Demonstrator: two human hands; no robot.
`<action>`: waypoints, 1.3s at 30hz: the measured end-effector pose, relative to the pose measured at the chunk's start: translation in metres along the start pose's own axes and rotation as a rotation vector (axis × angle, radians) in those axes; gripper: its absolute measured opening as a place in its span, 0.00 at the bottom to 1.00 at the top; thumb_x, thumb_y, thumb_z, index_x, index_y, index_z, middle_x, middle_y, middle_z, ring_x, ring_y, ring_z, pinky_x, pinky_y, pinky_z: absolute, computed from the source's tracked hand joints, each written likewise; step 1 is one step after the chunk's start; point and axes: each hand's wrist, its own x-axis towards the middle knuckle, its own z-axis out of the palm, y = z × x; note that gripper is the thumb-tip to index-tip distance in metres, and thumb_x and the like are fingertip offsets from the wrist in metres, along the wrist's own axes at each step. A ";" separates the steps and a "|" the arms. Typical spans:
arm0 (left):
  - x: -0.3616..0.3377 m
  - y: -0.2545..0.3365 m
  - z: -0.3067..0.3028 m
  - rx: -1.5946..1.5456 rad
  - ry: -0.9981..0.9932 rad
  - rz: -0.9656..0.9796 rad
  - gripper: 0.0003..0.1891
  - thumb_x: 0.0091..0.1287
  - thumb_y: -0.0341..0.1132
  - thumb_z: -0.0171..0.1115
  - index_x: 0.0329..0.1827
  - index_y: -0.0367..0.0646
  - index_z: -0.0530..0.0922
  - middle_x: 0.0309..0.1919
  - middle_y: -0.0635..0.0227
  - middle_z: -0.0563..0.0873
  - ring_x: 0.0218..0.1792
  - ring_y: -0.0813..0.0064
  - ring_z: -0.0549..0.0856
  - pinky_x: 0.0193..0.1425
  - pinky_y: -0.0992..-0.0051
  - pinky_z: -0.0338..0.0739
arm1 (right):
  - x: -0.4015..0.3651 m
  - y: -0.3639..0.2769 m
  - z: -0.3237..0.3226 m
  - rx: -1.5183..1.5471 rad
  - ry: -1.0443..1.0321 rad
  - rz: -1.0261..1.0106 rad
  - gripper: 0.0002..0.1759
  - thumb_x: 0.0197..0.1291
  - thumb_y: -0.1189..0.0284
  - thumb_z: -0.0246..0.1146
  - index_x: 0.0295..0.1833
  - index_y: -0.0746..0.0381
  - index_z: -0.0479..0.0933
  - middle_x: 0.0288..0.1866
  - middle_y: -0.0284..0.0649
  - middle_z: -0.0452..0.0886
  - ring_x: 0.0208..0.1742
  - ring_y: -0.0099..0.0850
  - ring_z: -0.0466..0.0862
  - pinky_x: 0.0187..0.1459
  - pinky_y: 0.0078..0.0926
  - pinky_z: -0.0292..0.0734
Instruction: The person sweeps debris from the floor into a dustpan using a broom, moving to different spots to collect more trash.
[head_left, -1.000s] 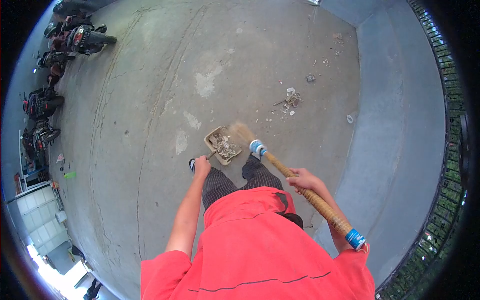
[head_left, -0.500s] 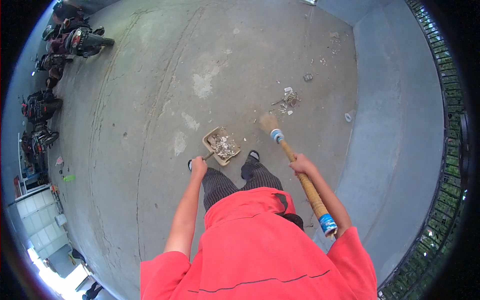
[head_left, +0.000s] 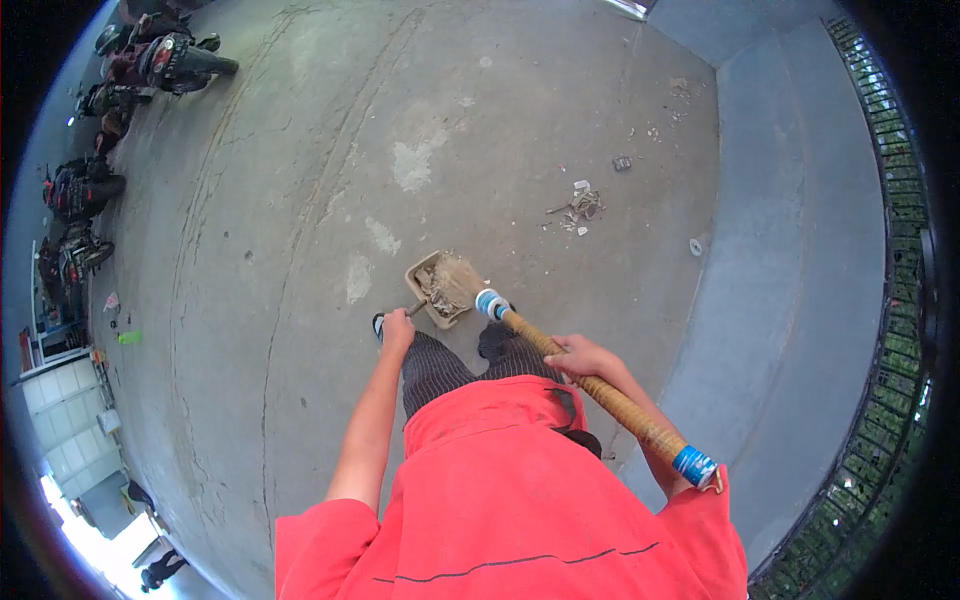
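My left hand [head_left: 397, 325] is closed around the short handle of a beige dustpan [head_left: 447, 321], which rests on the concrete in front of my feet. Pale scraps and dirt lie inside the pan. Wrapped round the thick, straw-coloured shaft of a broom [head_left: 625, 409] is my right hand [head_left: 583, 358]. The broom slants up from the pan to my right arm, with blue and white bands near both ends. Its bristles [head_left: 459, 280] lie over the open side of the dustpan and hide part of the debris.
A small debris pile [head_left: 584, 206] lies ahead to the right, with a dark grey lump [head_left: 622, 163] beyond it. A blue-grey wall [head_left: 800, 230] runs along the right. Parked motorcycles [head_left: 185, 65] line the left side. A bright green item [head_left: 129, 338] is on the floor.
The broom head has swung left from the bare floor onto the dustpan, and my right hand has moved left with the shaft. My left hand and the dustpan stay nearly in place.
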 end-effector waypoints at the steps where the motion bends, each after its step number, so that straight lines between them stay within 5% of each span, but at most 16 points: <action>1: -0.001 -0.002 -0.001 -0.008 0.000 -0.006 0.09 0.54 0.28 0.56 0.36 0.36 0.80 0.31 0.44 0.81 0.37 0.48 0.81 0.45 0.57 0.74 | 0.000 -0.004 -0.002 -0.004 0.029 0.000 0.29 0.55 0.68 0.60 0.63 0.62 0.63 0.25 0.34 0.74 0.18 0.23 0.74 0.19 0.23 0.73; 10: -0.007 0.006 -0.009 -0.024 -0.005 -0.068 0.10 0.55 0.28 0.57 0.38 0.36 0.80 0.33 0.46 0.81 0.39 0.49 0.81 0.46 0.58 0.74 | 0.077 -0.011 0.000 -0.489 0.435 -0.147 0.30 0.53 0.70 0.58 0.62 0.66 0.60 0.30 0.50 0.80 0.19 0.35 0.81 0.23 0.33 0.77; 17: -0.002 0.000 0.000 -0.044 -0.030 -0.086 0.11 0.54 0.28 0.58 0.41 0.37 0.80 0.35 0.47 0.82 0.40 0.50 0.80 0.48 0.59 0.74 | 0.060 -0.021 0.011 -0.595 0.128 -0.053 0.29 0.52 0.68 0.60 0.60 0.66 0.64 0.31 0.50 0.81 0.23 0.37 0.82 0.29 0.35 0.78; 23: -0.009 -0.009 -0.006 0.004 -0.013 -0.083 0.11 0.53 0.27 0.58 0.39 0.35 0.80 0.34 0.46 0.81 0.39 0.50 0.81 0.47 0.59 0.74 | 0.049 0.018 0.016 -0.667 0.121 -0.319 0.31 0.53 0.64 0.61 0.62 0.63 0.64 0.34 0.50 0.81 0.25 0.37 0.83 0.32 0.35 0.78; 25: -0.015 -0.016 -0.012 -0.016 -0.005 -0.092 0.11 0.53 0.27 0.57 0.39 0.35 0.80 0.33 0.46 0.81 0.39 0.50 0.81 0.47 0.59 0.74 | 0.024 -0.003 0.016 -0.634 0.140 -0.204 0.29 0.50 0.64 0.62 0.57 0.63 0.67 0.42 0.52 0.80 0.40 0.44 0.82 0.41 0.38 0.76; 28: -0.024 -0.028 -0.024 -0.063 0.034 -0.098 0.11 0.53 0.27 0.57 0.39 0.35 0.80 0.33 0.47 0.82 0.38 0.50 0.81 0.47 0.60 0.74 | 0.011 -0.033 0.008 -0.450 0.127 -0.029 0.31 0.50 0.64 0.62 0.59 0.64 0.65 0.36 0.53 0.81 0.32 0.44 0.83 0.35 0.37 0.77; 31: -0.030 -0.040 -0.033 -0.112 0.092 -0.118 0.12 0.53 0.28 0.57 0.40 0.36 0.81 0.32 0.48 0.82 0.38 0.51 0.82 0.47 0.61 0.75 | 0.025 -0.047 0.003 -0.470 0.191 -0.085 0.35 0.51 0.67 0.61 0.64 0.65 0.59 0.33 0.52 0.81 0.21 0.36 0.82 0.24 0.32 0.77; 39: -0.032 -0.044 -0.030 -0.112 0.100 -0.140 0.09 0.52 0.26 0.56 0.35 0.35 0.81 0.31 0.47 0.82 0.36 0.49 0.81 0.46 0.59 0.75 | 0.107 -0.058 0.014 -0.590 0.347 -0.204 0.32 0.46 0.73 0.59 0.60 0.69 0.61 0.27 0.51 0.80 0.22 0.39 0.82 0.26 0.35 0.78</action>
